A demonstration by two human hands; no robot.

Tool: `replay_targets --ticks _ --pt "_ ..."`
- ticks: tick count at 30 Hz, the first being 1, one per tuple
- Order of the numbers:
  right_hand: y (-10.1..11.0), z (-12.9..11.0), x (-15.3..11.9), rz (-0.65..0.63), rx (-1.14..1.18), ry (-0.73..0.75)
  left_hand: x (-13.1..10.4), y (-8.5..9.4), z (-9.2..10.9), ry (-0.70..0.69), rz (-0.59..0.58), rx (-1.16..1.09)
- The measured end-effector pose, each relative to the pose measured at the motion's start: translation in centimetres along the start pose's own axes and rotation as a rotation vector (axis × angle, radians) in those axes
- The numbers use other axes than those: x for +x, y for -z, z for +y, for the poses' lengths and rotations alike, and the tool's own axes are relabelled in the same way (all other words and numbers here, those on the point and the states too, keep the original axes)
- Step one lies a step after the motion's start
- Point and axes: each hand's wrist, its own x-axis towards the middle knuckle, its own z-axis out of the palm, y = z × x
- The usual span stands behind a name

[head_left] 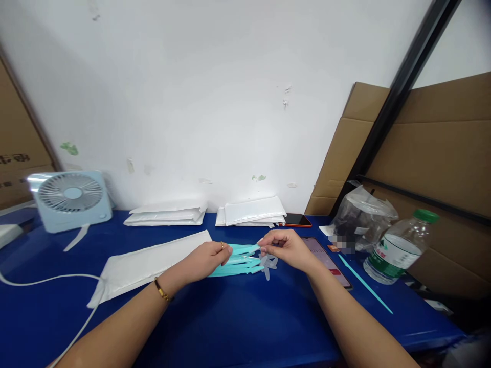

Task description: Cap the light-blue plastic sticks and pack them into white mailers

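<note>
Several thin turquoise sticks (pixel 240 267) lie in a bunch at the middle of the blue table. My left hand (pixel 209 259) is closed on a turquoise stick above the bunch, thumb on top. My right hand (pixel 286 246) pinches the right end of that stick between thumb and fingertips. Small translucent caps (pixel 267 271) lie in a loose pile just below my right hand. A white padded envelope (pixel 149 263) rests flat behind my left wrist. One separate turquoise stick (pixel 366 284) lies on the table to the right.
A light blue fan (pixel 72 197) stands at the left, its white cable (pixel 49 279) running forward. White envelope stacks (pixel 166 213) sit by the wall. At right are a phone (pixel 322 258), a plastic bottle (pixel 399 250) and a clear bag (pixel 360 214); another phone (pixel 297 220) lies behind.
</note>
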Motion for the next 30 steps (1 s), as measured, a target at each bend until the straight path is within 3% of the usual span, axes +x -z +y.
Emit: replay_targets --ticks 5,7,10,17,24,30 --pt "1.2 -0.4 -0.1 -0.197 -0.241 0.017 -1.0 -0.7 0.6 0.023 -0.335 0.010" --pt "1.6 -0.3 -0.1 -0.193 -0.392 0.030 -1.3 -1.2 0.8 0.003 -0.370 0.086" --pt "1.8 0.4 0.0 -0.210 -0.552 -0.006 -1.4 -1.8 1.2 -0.060 -0.272 0.250" --pt "1.4 1.8 0.3 -0.295 -0.655 -0.009 -0.5 -2.0 0.8 0.004 -0.022 0.446" --pt "2.1 0.8 -0.2 -0.239 -0.530 -0.088 0.1 -2.3 0.3 0.016 -0.021 0.484" --pt "2.2 0.1 -0.3 -0.261 -0.419 -0.118 0.1 -1.4 0.0 -0.013 0.073 0.401"
